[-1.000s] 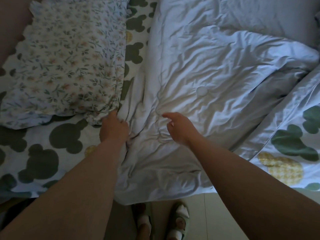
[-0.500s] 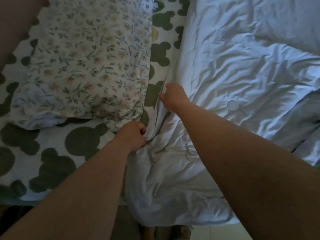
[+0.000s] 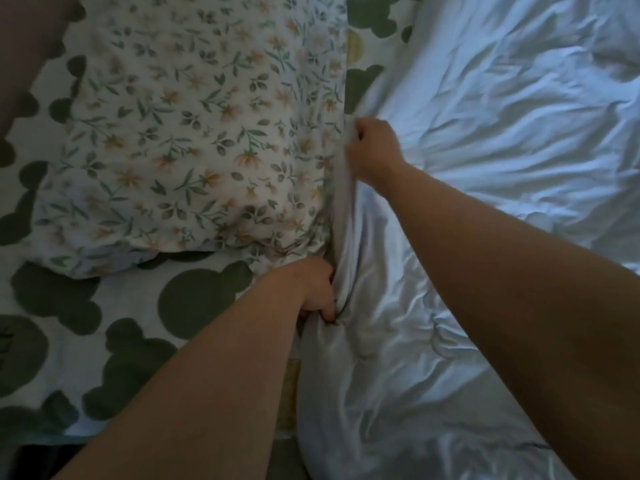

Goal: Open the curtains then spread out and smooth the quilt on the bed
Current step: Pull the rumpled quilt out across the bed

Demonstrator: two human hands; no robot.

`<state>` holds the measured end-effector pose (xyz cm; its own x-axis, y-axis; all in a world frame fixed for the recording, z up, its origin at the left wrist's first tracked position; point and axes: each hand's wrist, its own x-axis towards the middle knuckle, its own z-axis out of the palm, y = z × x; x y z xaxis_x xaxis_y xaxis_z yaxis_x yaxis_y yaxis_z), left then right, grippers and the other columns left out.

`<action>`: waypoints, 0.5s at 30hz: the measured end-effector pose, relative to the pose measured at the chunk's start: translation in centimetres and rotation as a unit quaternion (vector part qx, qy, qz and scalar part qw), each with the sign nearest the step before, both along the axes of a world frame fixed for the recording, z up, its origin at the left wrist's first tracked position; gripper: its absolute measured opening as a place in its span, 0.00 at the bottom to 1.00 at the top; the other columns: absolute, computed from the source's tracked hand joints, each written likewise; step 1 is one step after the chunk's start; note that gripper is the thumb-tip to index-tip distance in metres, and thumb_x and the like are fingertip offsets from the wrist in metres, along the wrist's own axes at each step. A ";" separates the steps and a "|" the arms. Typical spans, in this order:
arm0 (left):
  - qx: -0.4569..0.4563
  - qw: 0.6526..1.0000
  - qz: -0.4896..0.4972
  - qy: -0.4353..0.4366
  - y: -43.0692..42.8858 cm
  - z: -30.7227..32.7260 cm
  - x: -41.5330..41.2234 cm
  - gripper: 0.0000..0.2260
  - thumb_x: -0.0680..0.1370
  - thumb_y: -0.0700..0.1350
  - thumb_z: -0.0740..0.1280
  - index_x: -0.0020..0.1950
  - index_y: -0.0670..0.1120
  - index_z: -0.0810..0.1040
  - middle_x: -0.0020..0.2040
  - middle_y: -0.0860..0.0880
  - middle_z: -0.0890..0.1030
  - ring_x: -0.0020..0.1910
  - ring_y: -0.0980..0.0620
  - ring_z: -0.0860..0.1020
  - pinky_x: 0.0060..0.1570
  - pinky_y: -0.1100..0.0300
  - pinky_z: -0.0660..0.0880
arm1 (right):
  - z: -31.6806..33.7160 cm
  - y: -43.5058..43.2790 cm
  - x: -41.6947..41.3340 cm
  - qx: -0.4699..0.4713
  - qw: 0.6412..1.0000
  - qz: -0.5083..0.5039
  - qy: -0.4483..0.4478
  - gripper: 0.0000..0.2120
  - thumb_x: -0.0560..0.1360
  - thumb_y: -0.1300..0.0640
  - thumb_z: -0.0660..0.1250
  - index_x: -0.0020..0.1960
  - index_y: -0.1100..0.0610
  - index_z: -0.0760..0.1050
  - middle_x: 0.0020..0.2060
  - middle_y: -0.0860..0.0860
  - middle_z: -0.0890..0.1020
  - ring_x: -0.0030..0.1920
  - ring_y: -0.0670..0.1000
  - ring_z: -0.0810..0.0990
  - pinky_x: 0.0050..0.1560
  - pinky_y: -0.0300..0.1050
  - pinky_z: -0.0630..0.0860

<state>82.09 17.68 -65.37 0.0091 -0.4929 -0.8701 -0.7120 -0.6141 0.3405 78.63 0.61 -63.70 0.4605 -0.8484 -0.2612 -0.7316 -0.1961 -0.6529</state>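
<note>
Both hands grip the left edge of a crumpled white quilt (image 3: 485,237), which spreads away to their right. The left hand (image 3: 311,289) is fisted on the edge nearer the body; the right hand (image 3: 374,150) clutches it farther away. A floral pillow (image 3: 194,140) lies just left of both hands on a green-patterned sheet (image 3: 104,323).

Home bedroom, dim light. Evidence: bed sheet (image 3: 104,306) with green mouse-head blobs from 7 to 12 o'clock, floral pillow (image 3: 194,133) with scalloped edge at 10–11, rumpled white quilt (image 3: 502,168) filling 1 to 5. Domestic bedding throughout.
</note>
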 end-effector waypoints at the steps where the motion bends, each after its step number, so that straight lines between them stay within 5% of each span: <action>1: 0.012 1.000 0.026 0.009 0.1 -0.1 0.3 0.32 0.66 0.44 0.79 0.66 0.42 0.71 0.58 0.45 0.76 0.52 0.45 0.78 0.49 0.54 0.80 | 0.7 0.5 1.1 0.004 0.998 0.021 -0.054 0.09 0.73 0.66 0.59 0.49 0.65 0.77 0.43 0.55 0.79 0.45 0.51 0.76 0.44 0.40 0.70; 3: 0.039 0.998 0.054 0.014 0.8 -0.2 0.7 0.39 0.64 0.41 0.79 0.72 0.43 0.67 0.61 0.43 0.76 0.52 0.43 0.79 0.47 0.50 0.82 | 0.7 1.4 1.8 0.027 0.994 0.080 -0.076 0.13 0.74 0.66 0.59 0.54 0.63 0.79 0.46 0.55 0.80 0.46 0.50 0.76 0.45 0.38 0.70; 7: 0.047 0.997 0.054 -0.024 2.4 -0.3 -0.3 0.36 0.69 0.41 0.76 0.73 0.41 0.63 0.62 0.42 0.74 0.56 0.43 0.77 0.53 0.52 0.80 | -2.3 3.0 -0.8 0.064 0.970 0.212 0.096 0.20 0.77 0.63 0.58 0.68 0.57 0.73 0.64 0.57 0.76 0.64 0.57 0.74 0.67 0.49 0.69; 11: -0.017 0.994 0.085 -0.069 3.3 0.2 -1.7 0.32 0.75 0.41 0.69 0.75 0.42 0.57 0.64 0.41 0.71 0.59 0.44 0.75 0.51 0.60 0.73 | -2.3 6.0 -3.9 0.112 0.987 0.114 0.002 0.21 0.76 0.66 0.58 0.68 0.59 0.72 0.64 0.58 0.76 0.65 0.57 0.74 0.68 0.49 0.69; 15: -0.097 0.955 0.267 -0.090 5.6 0.2 -4.5 0.28 0.75 0.48 0.66 0.73 0.42 0.62 0.68 0.43 0.71 0.63 0.42 0.73 0.63 0.54 0.71 | -1.2 7.5 -10.3 0.033 0.993 0.089 0.074 0.19 0.74 0.63 0.59 0.63 0.56 0.76 0.62 0.57 0.76 0.63 0.57 0.75 0.65 0.46 0.70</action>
